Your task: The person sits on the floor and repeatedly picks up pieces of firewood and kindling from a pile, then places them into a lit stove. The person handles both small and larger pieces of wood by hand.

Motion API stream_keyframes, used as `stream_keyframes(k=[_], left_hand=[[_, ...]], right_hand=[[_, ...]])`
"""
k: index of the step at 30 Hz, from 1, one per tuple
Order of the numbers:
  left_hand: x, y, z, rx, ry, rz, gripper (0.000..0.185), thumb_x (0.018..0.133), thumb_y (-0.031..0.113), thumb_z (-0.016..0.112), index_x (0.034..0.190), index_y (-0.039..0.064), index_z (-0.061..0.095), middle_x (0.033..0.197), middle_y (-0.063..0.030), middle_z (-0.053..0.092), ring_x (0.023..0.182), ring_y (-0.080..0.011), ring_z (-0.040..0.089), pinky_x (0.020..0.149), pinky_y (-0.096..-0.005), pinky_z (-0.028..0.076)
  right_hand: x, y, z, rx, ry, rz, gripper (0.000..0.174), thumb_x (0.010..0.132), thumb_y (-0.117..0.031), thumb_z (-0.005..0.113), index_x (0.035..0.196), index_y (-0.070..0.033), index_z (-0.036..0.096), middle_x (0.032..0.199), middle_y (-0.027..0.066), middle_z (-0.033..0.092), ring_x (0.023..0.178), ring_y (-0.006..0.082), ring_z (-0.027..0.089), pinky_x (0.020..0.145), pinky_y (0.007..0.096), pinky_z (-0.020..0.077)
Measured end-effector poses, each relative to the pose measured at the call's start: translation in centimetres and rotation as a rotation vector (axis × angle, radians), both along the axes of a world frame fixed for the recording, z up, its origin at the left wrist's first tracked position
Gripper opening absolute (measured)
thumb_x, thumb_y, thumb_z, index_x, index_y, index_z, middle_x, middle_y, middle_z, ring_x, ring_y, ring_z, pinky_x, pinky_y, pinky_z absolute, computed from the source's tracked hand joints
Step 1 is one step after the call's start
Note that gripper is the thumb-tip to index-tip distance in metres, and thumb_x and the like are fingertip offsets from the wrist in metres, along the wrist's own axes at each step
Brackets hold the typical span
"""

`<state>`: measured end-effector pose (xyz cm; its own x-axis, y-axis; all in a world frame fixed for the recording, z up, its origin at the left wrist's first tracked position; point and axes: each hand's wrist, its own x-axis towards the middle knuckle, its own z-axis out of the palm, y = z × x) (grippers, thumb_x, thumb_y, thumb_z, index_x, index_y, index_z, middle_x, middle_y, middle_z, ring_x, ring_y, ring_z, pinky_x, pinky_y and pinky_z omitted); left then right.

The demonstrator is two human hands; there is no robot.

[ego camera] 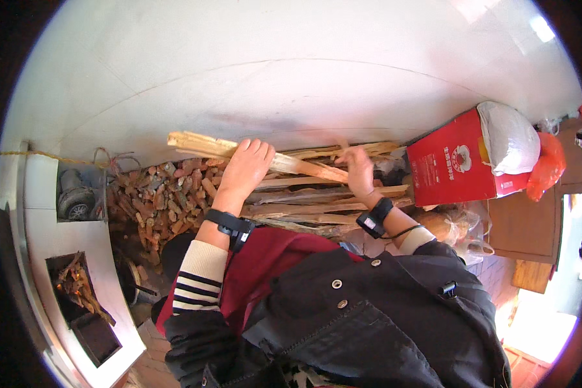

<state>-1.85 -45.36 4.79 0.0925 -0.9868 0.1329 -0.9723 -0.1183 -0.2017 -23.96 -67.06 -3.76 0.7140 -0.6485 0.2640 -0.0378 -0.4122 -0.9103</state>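
Observation:
My left hand (pixel 250 162) grips a long split piece of firewood (pixel 199 144) near its middle, fingers over the top. The wood slants down to the right, above a stack of long split sticks (pixel 300 196). My right hand (pixel 359 167) is at the right end of that piece; its fingers are blurred, so I cannot tell whether they grip it. Short, rough chunks of wood (pixel 160 203) lie heaped to the left of the sticks. Both wrists wear black straps with small devices.
At the left, a white-tiled stove (pixel 39 233) has sticks burning in its opening (pixel 77 286). A red carton (pixel 451 160) with a white sack (pixel 509 138) and a red plastic bag (pixel 545 165) stands at the right. A pale wall (pixel 281 97) rises behind the wood.

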Motion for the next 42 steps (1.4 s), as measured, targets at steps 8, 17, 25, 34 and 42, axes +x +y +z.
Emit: stream_keyframes(k=[8, 17, 25, 34, 42], left_hand=[[1.7, 5.7, -4.8, 0.166, 0.222, 0.225, 0.034, 0.075, 0.019, 0.074, 0.102, 0.005, 0.057, 0.096, -0.0096, 0.058, 0.1, -0.0276, 0.053, 0.092, -0.0429, 0.038], [3.1, 6.8, -7.5, 0.297, 0.396, 0.33, 0.04, 0.081, 0.026, 0.072, 0.112, 0.006, 0.055, 0.104, -0.0133, 0.059, 0.106, -0.0304, 0.053, 0.093, -0.0479, 0.036], [6.0, 10.6, -9.6, 0.537, 0.592, 0.564, 0.055, 0.085, 0.032, 0.069, 0.125, 0.001, 0.048, 0.124, -0.0189, 0.056, 0.115, -0.0369, 0.052, 0.095, -0.0556, 0.037], [1.5, 4.5, -2.4, -0.39, 0.734, 0.241, 0.076, 0.073, 0.034, 0.08, 0.135, 0.006, 0.046, 0.12, -0.0206, 0.054, 0.114, -0.0344, 0.053, 0.099, -0.046, 0.042], [-0.6, 12.3, 9.2, -1.027, 1.242, 0.442, 0.011, 0.092, 0.01, 0.06, 0.098, 0.0, 0.058, 0.084, -0.0056, 0.065, 0.061, -0.0126, 0.058, 0.056, -0.0272, 0.048]], right_hand=[[-3.2, -9.6, 3.6, -0.074, -0.025, -0.581, 0.016, 0.1, -0.013, 0.041, 0.1, 0.0, 0.05, 0.081, 0.0129, 0.07, 0.07, 0.0185, 0.062, 0.072, 0.031, 0.0476], [-2.6, -10.6, 4.1, -0.063, -0.264, -0.563, 0.015, 0.101, -0.011, 0.04, 0.1, 0.0, 0.051, 0.086, 0.0089, 0.053, 0.072, 0.0217, 0.064, 0.071, 0.0336, 0.0538], [-8.2, -14.9, 14.7, -0.039, -0.567, -0.882, 0.017, 0.103, -0.015, 0.033, 0.1, -0.004, 0.046, 0.078, 0.0127, 0.062, 0.073, 0.0254, 0.063, 0.076, 0.0395, 0.052], [7.4, 3.9, 16.6, -0.212, -0.14, 0.067, 0.02, 0.102, -0.007, 0.038, 0.107, -0.001, 0.056, 0.087, 0.0076, 0.061, 0.079, 0.0185, 0.063, 0.088, 0.0416, 0.0515], [18.8, 19.9, 21.3, -0.102, -0.073, 0.758, 0.027, 0.1, -0.015, 0.048, 0.12, 0.0, 0.058, 0.103, 0.0127, 0.062, 0.097, 0.0221, 0.061, 0.085, 0.033, 0.0477]])
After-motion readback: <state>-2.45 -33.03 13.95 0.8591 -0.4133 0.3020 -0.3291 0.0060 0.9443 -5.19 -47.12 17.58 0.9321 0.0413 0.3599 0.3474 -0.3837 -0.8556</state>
